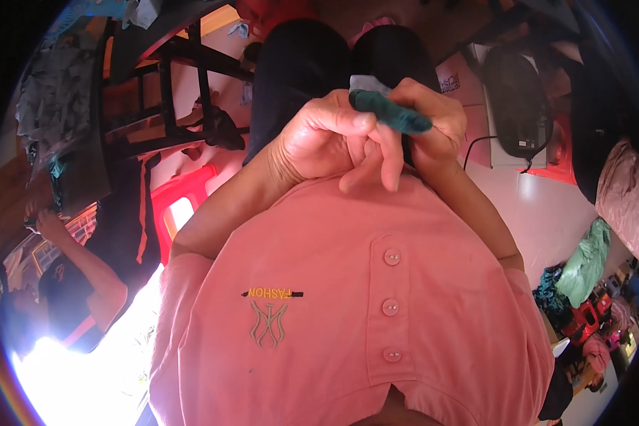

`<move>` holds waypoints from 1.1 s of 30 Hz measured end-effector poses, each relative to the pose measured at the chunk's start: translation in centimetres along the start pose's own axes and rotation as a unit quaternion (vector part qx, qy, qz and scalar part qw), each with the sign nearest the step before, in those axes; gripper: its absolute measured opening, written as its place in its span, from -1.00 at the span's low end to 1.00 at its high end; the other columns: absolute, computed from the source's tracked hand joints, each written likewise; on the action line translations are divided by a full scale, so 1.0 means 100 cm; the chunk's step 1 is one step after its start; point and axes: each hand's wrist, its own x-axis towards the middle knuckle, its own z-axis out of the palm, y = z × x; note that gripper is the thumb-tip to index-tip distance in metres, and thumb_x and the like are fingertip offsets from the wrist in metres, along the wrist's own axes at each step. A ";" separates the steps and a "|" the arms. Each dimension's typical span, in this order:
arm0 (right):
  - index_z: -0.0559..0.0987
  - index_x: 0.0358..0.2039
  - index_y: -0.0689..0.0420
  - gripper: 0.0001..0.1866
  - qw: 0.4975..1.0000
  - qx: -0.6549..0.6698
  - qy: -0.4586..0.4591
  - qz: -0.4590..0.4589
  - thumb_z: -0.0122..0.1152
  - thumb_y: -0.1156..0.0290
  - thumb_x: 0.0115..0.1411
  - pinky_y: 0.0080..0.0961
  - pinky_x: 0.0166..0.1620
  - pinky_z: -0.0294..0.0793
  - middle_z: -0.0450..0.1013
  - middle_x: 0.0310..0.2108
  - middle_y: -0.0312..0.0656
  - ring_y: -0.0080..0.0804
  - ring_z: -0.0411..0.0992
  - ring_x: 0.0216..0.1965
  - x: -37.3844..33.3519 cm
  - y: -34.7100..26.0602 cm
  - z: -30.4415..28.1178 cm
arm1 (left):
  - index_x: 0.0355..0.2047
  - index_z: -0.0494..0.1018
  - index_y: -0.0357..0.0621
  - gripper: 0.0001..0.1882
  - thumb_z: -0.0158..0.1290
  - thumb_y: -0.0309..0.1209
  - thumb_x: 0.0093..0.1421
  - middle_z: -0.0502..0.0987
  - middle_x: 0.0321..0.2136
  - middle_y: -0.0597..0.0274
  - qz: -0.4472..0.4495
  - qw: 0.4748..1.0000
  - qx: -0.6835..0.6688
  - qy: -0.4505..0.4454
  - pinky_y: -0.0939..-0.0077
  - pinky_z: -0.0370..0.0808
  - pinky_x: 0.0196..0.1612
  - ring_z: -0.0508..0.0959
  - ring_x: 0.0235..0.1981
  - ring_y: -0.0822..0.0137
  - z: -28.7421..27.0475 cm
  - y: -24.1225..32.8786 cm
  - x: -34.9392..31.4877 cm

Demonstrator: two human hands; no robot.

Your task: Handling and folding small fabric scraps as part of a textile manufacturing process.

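Note:
My left hand (326, 135) and my right hand (437, 121) meet above my lap, close in front of my pink shirt. Between them is a small, narrow piece of dark green cloth (390, 112), folded or rolled lengthwise. My left thumb presses against it, with the other left fingers curled below. Bent fingers of my right hand close on the cloth from the other side. A pale grey-blue scrap (368, 84) shows just beyond the green piece; which hand holds it I cannot tell.
At left, a dark table frame (199, 92) stands near a red plastic stool (181, 206), and a co-worker (82, 284) sits with a hand raised. Beyond my right hand lies a dark foot pedal (511, 99) with a cable. Green and pink cloth bundles (586, 263) are at far right.

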 end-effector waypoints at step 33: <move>0.52 -0.34 0.27 -0.88 0.985 -0.122 0.106 0.055 0.16 0.55 0.07 -0.65 -0.47 0.31 0.46 -0.51 -0.26 -0.57 0.36 -0.58 0.005 0.004 -0.020 | -0.09 0.44 -0.24 -0.41 -0.12 0.10 0.27 0.51 -0.23 0.15 0.009 0.992 -0.079 0.100 0.44 0.42 -0.34 0.51 -0.32 0.27 -0.010 -0.015 0.014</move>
